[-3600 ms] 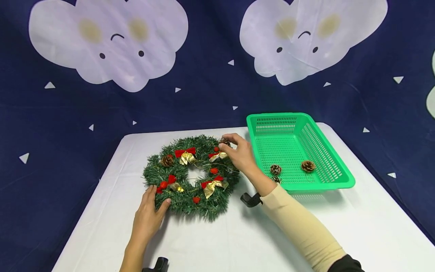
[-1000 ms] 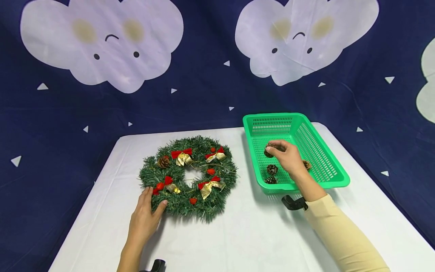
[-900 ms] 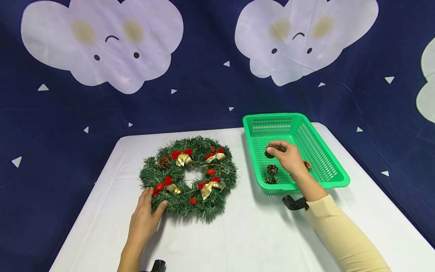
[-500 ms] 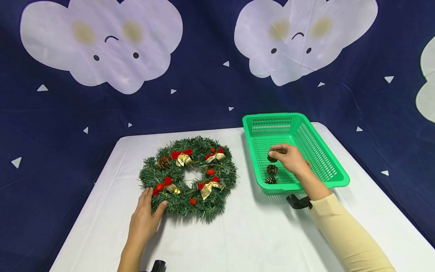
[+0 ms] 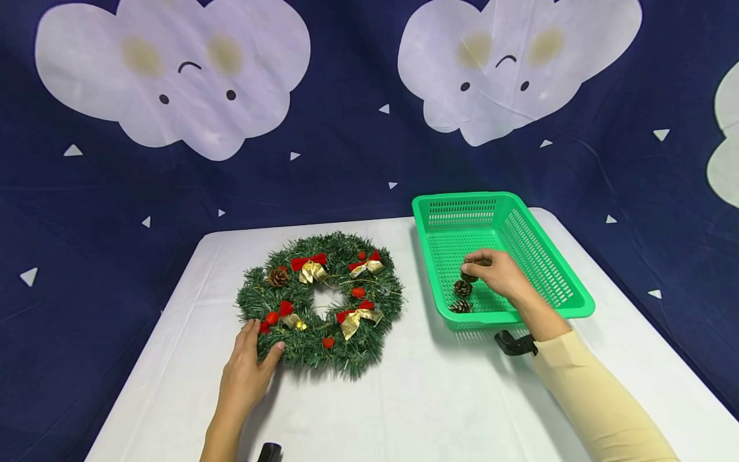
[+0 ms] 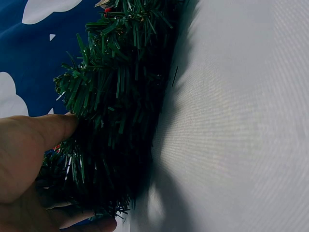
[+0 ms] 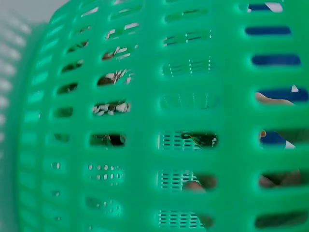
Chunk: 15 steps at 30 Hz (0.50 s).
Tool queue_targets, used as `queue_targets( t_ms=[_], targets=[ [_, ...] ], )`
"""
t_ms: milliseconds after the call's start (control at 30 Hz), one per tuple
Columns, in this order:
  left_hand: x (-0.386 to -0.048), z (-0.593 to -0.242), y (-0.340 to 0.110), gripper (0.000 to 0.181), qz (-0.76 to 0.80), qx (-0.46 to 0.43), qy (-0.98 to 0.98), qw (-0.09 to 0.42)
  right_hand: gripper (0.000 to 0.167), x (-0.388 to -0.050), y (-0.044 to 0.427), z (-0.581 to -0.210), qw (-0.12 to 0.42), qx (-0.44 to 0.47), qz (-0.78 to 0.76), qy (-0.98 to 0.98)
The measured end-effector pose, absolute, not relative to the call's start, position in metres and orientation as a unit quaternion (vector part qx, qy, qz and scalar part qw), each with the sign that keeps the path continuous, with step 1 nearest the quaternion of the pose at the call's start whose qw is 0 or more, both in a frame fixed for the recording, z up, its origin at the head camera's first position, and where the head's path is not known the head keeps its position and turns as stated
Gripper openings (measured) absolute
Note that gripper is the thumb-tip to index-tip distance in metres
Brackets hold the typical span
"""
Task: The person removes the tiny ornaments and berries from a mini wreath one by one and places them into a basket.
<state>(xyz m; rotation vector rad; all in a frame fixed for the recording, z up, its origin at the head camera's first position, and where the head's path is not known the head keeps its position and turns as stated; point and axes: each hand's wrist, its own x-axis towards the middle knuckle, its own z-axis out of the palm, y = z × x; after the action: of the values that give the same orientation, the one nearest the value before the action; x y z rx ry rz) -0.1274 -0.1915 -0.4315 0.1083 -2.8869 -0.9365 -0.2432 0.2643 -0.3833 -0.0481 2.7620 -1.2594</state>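
A green wreath lies on the table, trimmed with red-and-gold bows, red berries and a brown pine cone. My left hand grips its near-left edge; in the left wrist view the thumb and fingers stand on either side of the foliage. Over the green basket, my right hand pinches a dark pine cone between thumb and fingers. Just below that cone sit two frosted pine cones, one beyond the other. In the right wrist view, basket slats partly hide the hand.
White cloth covers the table. The basket stands at its right side, with the wreath to the basket's left. Behind hangs a dark blue curtain with clouds and triangles. A black wrist mount hangs below my right wrist, close to the basket's near rim.
My right hand has carried a pine cone from the wreath's upper right into the basket area, then lowered it slightly toward the near side. My left hand has stayed at the wreath.
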Motion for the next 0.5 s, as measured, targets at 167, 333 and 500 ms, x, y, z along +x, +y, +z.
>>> queue_targets(
  t_ms=[167,333,500],
  targets=[
    [-0.1278,-0.4314,-0.1915,0.074,-0.304,0.035,-0.950,0.053,0.049,-0.2422,0.2694,-0.3842,0.067,-0.019,-0.400,0.914],
    [-0.1281,-0.4314,-0.1917,0.074,-0.303,0.036,-0.951,0.051,0.049,-0.2416,0.2730,-0.3843,0.073,-0.026,-0.387,0.919],
    [-0.1286,-0.4320,-0.1914,0.074,-0.301,0.035,-0.952,0.053,0.049,-0.2404,0.2751,-0.3847,0.083,-0.030,-0.377,0.922]
  ],
)
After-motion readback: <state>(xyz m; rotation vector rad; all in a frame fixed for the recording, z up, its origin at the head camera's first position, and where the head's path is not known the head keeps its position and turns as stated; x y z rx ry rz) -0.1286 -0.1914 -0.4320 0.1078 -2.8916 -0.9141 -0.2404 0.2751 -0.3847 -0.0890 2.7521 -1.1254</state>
